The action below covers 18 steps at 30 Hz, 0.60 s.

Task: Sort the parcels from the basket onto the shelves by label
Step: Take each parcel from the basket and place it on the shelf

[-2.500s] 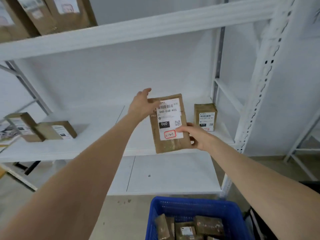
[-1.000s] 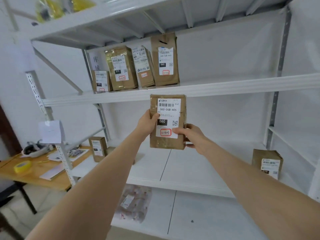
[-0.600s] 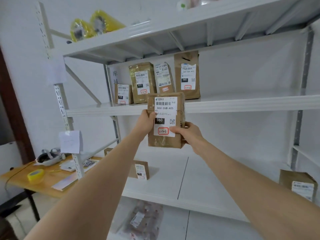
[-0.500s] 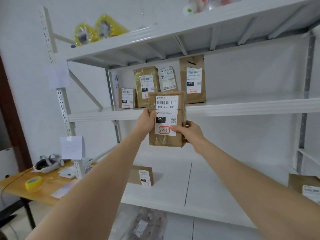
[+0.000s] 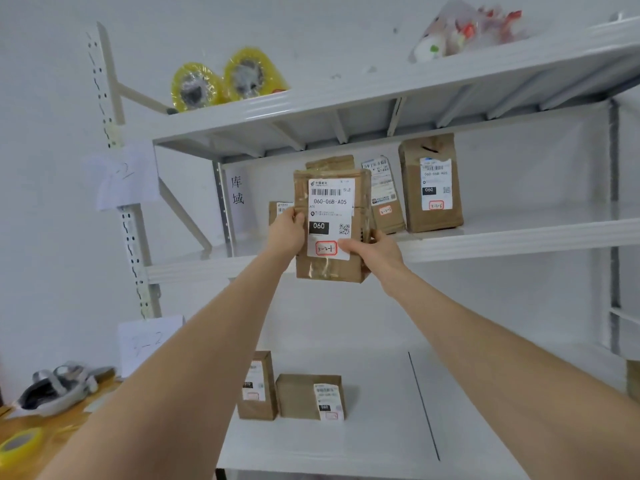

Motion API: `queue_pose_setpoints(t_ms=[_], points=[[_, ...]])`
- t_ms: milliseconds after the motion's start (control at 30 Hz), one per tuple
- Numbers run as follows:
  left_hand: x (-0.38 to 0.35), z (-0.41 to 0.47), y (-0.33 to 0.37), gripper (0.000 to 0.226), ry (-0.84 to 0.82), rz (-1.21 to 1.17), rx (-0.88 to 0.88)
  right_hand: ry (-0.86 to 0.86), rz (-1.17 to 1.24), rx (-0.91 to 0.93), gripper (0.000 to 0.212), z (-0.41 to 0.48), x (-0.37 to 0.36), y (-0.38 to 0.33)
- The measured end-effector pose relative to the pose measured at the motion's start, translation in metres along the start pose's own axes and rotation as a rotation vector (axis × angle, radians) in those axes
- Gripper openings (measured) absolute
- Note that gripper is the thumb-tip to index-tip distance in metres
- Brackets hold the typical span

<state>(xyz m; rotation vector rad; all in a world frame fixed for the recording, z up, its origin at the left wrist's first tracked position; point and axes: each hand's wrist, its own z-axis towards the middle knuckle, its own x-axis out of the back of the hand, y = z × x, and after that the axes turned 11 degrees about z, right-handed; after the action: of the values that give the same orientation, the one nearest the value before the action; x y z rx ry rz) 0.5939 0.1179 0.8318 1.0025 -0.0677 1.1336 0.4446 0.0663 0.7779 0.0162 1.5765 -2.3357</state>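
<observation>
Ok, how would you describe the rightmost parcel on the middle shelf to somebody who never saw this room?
Find the white rack's middle shelf, under the one with the yellow tape rolls. In the row standing there, the rightmost parcel is the tallest, brown, with a dark slit near its top and a 060 label.

A brown parcel (image 5: 329,216) is held upright, label facing near, left hand (image 5: 285,233) and right hand (image 5: 375,249) gripping its side edges. Its white label reads 060-06B-A05, with a black 060 box and a red-framed handwritten tag. It hangs in front of the middle shelf (image 5: 519,237), where a tall parcel (image 5: 431,185) stands right of a leaning parcel (image 5: 384,199). On the lower shelf (image 5: 381,427) stand two small parcels (image 5: 310,396).
</observation>
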Motion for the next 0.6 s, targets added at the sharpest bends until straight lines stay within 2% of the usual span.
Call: queue_pose_setpoints(t_ms=[133,267,500,600], points=[[0.011,0.035,-0.021,0.032,0.034,-0.048,-0.004,0.013,-0.006,0.043,0.047,0.024,-0.036,-0.002],[0.025,0.076,-0.045,0.032,0.048,-0.1,-0.014,0.008,-0.019,0.08,0.058,0.055,-0.074,-0.003],[0.059,0.129,-0.095,0.032,0.155,-0.005,-0.059,-0.03,-0.056,0.154,0.039,0.109,-0.147,0.012],[0.072,0.147,-0.12,0.035,0.179,-0.011,-0.071,-0.03,-0.149,0.224,0.032,0.121,-0.177,0.021]])
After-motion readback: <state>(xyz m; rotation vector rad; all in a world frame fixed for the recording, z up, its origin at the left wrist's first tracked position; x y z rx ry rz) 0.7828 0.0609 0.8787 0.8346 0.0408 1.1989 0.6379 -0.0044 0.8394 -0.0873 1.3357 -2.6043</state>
